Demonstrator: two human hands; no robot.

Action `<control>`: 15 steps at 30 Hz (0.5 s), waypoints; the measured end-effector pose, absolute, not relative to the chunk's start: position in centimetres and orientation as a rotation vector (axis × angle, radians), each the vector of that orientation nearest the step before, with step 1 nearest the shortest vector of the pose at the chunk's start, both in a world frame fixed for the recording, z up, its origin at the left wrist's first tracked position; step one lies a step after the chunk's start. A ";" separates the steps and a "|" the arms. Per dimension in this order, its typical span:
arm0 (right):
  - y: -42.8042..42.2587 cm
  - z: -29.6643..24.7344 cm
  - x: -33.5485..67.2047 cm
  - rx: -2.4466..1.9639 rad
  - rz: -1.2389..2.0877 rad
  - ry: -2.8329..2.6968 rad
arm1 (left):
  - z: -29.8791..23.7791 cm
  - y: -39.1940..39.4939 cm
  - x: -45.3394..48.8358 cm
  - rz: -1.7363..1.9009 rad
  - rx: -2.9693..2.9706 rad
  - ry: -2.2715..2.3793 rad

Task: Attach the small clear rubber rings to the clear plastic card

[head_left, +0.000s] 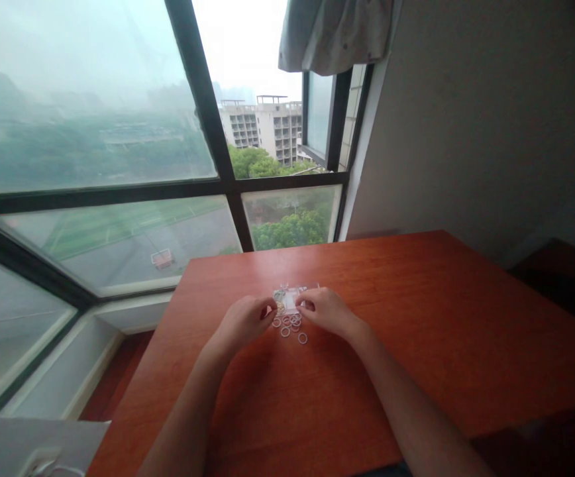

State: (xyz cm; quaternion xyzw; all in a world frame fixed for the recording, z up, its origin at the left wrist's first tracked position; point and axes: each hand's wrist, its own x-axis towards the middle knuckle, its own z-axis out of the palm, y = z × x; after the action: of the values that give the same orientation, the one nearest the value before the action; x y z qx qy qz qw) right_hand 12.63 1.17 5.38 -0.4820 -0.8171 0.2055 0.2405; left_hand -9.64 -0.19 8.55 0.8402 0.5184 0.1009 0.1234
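Head view: I am seeing both forearms lying over a reddish-brown wooden table (297, 417), the left one nearer the surface's left edge. A lone ring (303, 342) is resting closest to the near edge, just apart from a loose cluster of white rings (295, 321). That cluster is lying along the near side of a small clear plastic box (291, 301). The box is sitting between the two hands, closer to the surface's far edge than to its near edge, and closer to the far left corner than to the far right one.

The left hand (245, 317) is bending inward at the box's left side, its fingers curling toward the thumb; I cannot tell how far apart the tips are, or whether they are holding anything. The right hand (328, 309) is facing it from the box's right side, thumb and forefinger lying close together; here too I cannot tell whether they are meeting or gripping a ring. Small yellowish pieces (281, 308) are showing in the box's left part.

Past the surface's far edge, a dark window frame (232, 199) is standing, with a casement pane (320, 112) hanging open beneath a pale curtain (334, 36). Outside, trees (250, 162) are growing before a multi-storey building (272, 129).
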 end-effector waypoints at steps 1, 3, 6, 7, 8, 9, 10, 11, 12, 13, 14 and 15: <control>1.2 5.4 12.7 -1.323 0.563 -2.249 | 8.6 -0.3 -9.6 0.291 2.455 1.503; 1.1 5.3 12.9 -1.321 0.565 -2.292 | 8.7 -0.4 -9.5 0.281 2.458 1.502; 0.9 5.4 13.1 -1.276 0.596 -2.373 | 8.9 -0.6 -9.3 0.256 2.473 1.507; 0.8 5.5 13.2 -1.261 0.612 -2.395 | 9.0 -0.7 -9.3 0.250 2.480 1.505; 0.7 5.6 13.2 -1.249 0.627 -2.411 | 9.1 -0.8 -9.2 0.245 2.484 1.498; 0.6 5.7 13.2 -1.242 0.640 -2.421 | 9.2 -0.9 -9.1 0.240 2.485 1.488; 0.5 5.9 13.2 -1.240 0.648 -2.426 | 9.4 -1.0 -9.1 0.236 2.482 1.475; 0.5 5.9 13.1 -1.239 0.652 -2.428 | 9.5 -1.1 -9.0 0.232 2.479 1.461; 0.4 6.0 13.1 -1.238 0.651 -2.430 | 9.6 -1.1 -9.0 0.227 2.474 1.449; 0.3 6.1 13.0 -1.240 0.646 -2.433 | 9.7 -1.2 -8.9 0.221 2.471 1.443; 0.3 6.1 13.0 -1.244 0.637 -2.435 | 9.7 -1.2 -8.9 0.211 2.468 1.440; 0.3 6.1 13.0 -1.249 0.628 -2.438 | 9.7 -1.3 -8.9 0.199 2.467 1.442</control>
State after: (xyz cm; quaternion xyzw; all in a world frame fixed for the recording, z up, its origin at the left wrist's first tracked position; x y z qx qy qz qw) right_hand 12.97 0.28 6.09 -0.4383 -0.8556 0.2205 0.1648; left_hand -8.87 -1.26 9.74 0.8529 0.4987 0.0690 0.1382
